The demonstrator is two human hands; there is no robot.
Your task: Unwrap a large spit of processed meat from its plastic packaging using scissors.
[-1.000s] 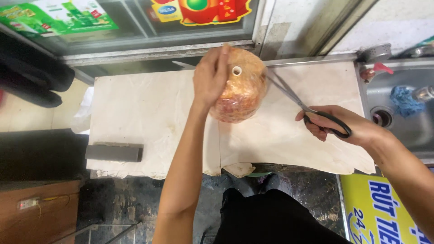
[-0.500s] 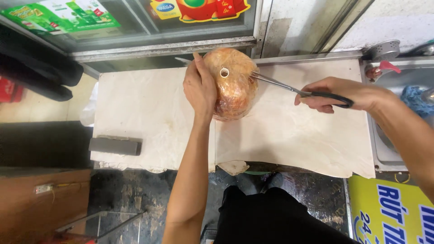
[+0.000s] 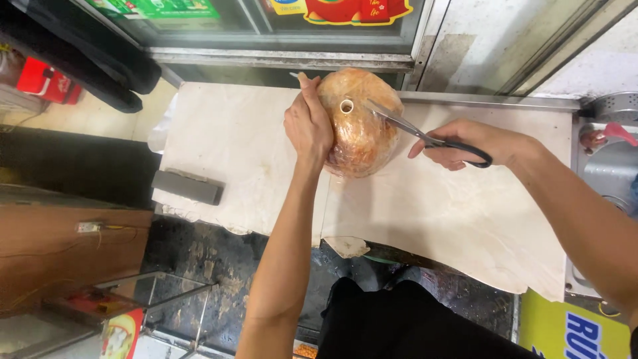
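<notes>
— What sort of place is this?

— A small food shop or street stall. A pale stone worktop [image 3: 239,139] stands against a glass-fronted display cooler [image 3: 266,30] with bright product stickers.

— Anything else?

— A steel sink [image 3: 608,166] sits at the worktop's end, a sharpening block [image 3: 186,187] lies on its edge, a red crate [image 3: 43,80] stands on the tiled floor, and a yellow sign [image 3: 575,329] leans below.

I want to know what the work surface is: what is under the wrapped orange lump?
Under the wrapped lump, steadied by the left hand, lies a pale sheet across the counter. The lump hides the spot it rests on. The right hand holds scissors against it.
</notes>
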